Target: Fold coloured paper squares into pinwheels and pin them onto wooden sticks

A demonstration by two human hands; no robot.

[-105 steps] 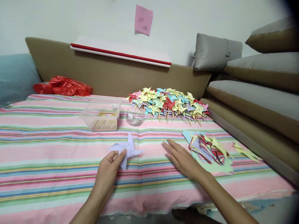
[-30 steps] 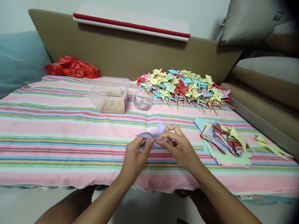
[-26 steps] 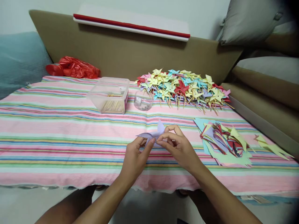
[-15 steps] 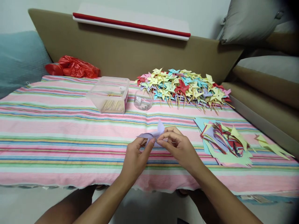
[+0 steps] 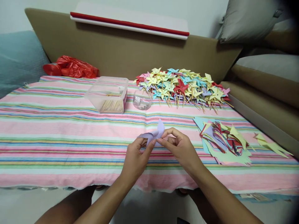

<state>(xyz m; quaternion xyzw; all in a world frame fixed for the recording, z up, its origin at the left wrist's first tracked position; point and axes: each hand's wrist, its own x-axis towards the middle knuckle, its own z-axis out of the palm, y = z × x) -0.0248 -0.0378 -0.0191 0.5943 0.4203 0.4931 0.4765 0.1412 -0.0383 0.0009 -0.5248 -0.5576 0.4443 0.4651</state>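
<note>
Between my hands, just above the striped cloth (image 5: 70,130), is a purple paper pinwheel (image 5: 160,127) with curled blades and one point standing up. My left hand (image 5: 137,155) pinches its left side between thumb and fingers. From the right, my right hand (image 5: 181,149) pinches it near the middle, its thumb tip close to the left thumb. Whatever lies between the fingertips at the centre is too small to make out. A clear round tub (image 5: 143,101) with small metallic bits inside stands beyond my hands.
Left of the tub, a clear plastic box (image 5: 109,93) holds thin wooden sticks. A heap of finished pinwheels (image 5: 184,87) lies at the back right. Cut coloured paper (image 5: 221,143) is piled at my right, beside a yellow piece (image 5: 271,144). A red plastic bag (image 5: 72,67) sits back left.
The fingers of my right hand have shifted slightly at the pinwheel's middle. My left hand keeps its grip, and the view has moved a little.
</note>
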